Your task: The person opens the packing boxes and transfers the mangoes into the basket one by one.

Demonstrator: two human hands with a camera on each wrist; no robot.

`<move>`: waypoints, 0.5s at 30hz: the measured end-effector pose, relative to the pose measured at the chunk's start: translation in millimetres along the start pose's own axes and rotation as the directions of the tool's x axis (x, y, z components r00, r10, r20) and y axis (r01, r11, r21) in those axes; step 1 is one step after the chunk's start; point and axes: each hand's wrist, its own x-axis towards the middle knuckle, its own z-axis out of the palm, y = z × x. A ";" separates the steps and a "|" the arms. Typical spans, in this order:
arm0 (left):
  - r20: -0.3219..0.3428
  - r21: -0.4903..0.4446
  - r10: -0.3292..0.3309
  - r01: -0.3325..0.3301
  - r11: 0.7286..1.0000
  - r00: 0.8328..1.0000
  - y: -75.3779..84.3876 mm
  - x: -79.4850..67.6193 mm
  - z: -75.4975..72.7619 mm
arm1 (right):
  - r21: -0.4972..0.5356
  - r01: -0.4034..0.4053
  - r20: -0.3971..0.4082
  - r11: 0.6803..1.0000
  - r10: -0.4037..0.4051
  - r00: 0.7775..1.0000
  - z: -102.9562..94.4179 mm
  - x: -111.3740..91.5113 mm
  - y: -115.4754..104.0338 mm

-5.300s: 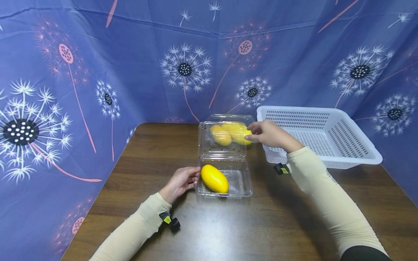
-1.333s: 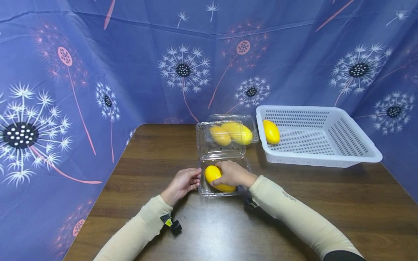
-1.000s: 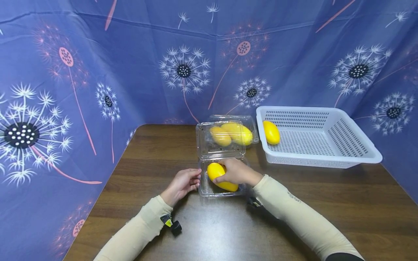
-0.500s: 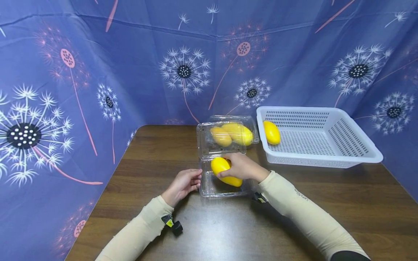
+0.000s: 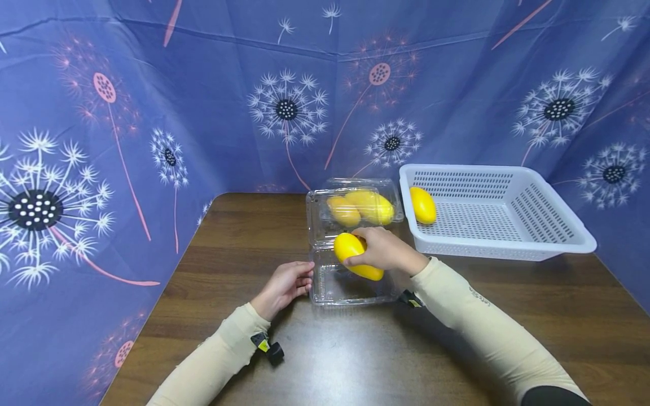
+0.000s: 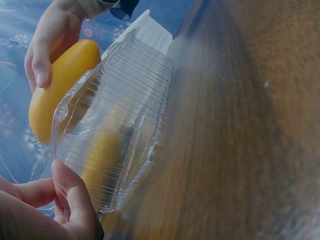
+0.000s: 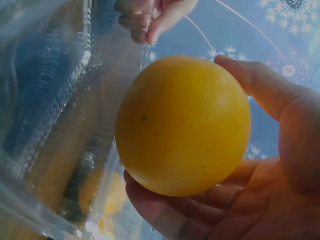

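My right hand [image 5: 383,249] grips a yellow mango [image 5: 358,256] from above, thumb on one side and fingers on the other. The mango is held over the open clear plastic clamshell box [image 5: 350,290], whose base has nothing else in it. With thumb and fingertips, my left hand [image 5: 284,287] pinches the left rim of that box. Seen from the left wrist, the mango [image 6: 65,90] hangs above the box rim [image 6: 60,115]. From the right wrist, the mango [image 7: 182,125] fills the grasp between thumb [image 7: 250,80] and fingers.
Behind the raised lid [image 5: 317,217] stands a second clear box [image 5: 398,197] with yellow mangoes [image 5: 373,207] inside. At the back right, a white perforated plastic basket [image 5: 492,248] holds one mango [image 5: 422,206]. A dandelion-print blue cloth [image 5: 213,101] hangs behind the wooden table [image 5: 244,225].
Since 5.3 s ago, a mango has appeared in the basket. My right hand has taken the mango in the box and lifted it, moving slightly right and back. My left hand stays at the rim.
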 end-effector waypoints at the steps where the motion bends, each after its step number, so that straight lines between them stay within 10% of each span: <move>1: 0.001 0.000 0.000 0.000 1.000 1.000 -0.1 0.2 0.0 | -0.004 -0.002 -0.005 1.000 0.002 1.000 -1.2 -0.2 0.1; 15: -0.001 0.009 -0.002 0.002 1.000 1.000 1.4 -1.1 1.2 | -0.032 0.034 -0.033 0.999 -0.035 0.999 -22.1 -0.9 2.0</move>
